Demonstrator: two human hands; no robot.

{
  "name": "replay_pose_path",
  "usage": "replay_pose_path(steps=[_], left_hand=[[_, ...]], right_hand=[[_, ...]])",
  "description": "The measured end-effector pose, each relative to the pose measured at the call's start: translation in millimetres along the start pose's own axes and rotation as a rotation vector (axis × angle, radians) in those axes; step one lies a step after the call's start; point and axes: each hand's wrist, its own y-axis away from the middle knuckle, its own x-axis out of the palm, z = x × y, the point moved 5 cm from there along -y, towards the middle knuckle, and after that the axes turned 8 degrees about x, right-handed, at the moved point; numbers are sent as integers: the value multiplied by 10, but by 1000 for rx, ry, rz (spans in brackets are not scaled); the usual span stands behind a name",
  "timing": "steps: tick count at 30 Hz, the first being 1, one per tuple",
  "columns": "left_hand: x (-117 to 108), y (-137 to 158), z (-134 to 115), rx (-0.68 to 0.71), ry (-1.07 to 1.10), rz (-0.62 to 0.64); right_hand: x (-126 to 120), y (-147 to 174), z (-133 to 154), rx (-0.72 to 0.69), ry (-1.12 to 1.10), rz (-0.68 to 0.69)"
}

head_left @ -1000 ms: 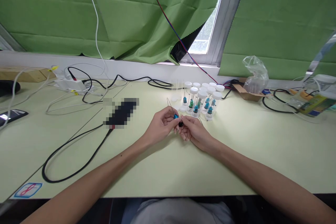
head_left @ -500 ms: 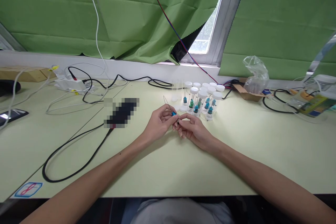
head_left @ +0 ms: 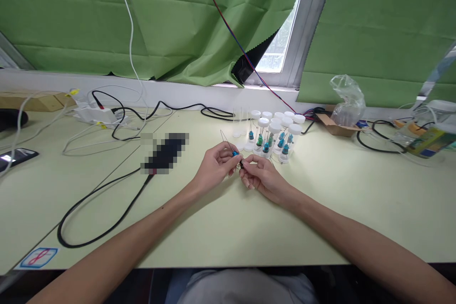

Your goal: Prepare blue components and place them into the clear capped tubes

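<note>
Between my hands is a small blue piece point(head_left: 235, 154) with thin wires standing up from it toward the upper left. My left hand point(head_left: 216, 167) pinches this blue piece between thumb and fingers. A small dark part point(head_left: 241, 164) sits at the fingertips of my right hand point(head_left: 261, 175), which is closed on it. The two hands nearly meet, and fingers hide where the parts join, if they do. Just behind stand several clear tubes with white caps point(head_left: 274, 127), holding similar blue and green pieces point(head_left: 266, 147) with wires.
Uncapped clear tubes point(head_left: 238, 123) stand left of the capped ones. To the left lie a blurred-out dark object point(head_left: 166, 154) and a looped black cable point(head_left: 61, 228). A cardboard box point(head_left: 335, 126) with a plastic bag point(head_left: 347, 104) is at the back right.
My fingertips have parted slightly, so the dark part shows more clearly. The blue piece and its wires have shifted a little to the left.
</note>
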Motion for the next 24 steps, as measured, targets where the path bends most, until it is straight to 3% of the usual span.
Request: replay_pose_path(steps=[24], left_hand=[[30, 0, -29, 20, 7, 8]], right_hand=[[25, -10, -55, 75, -48, 107]])
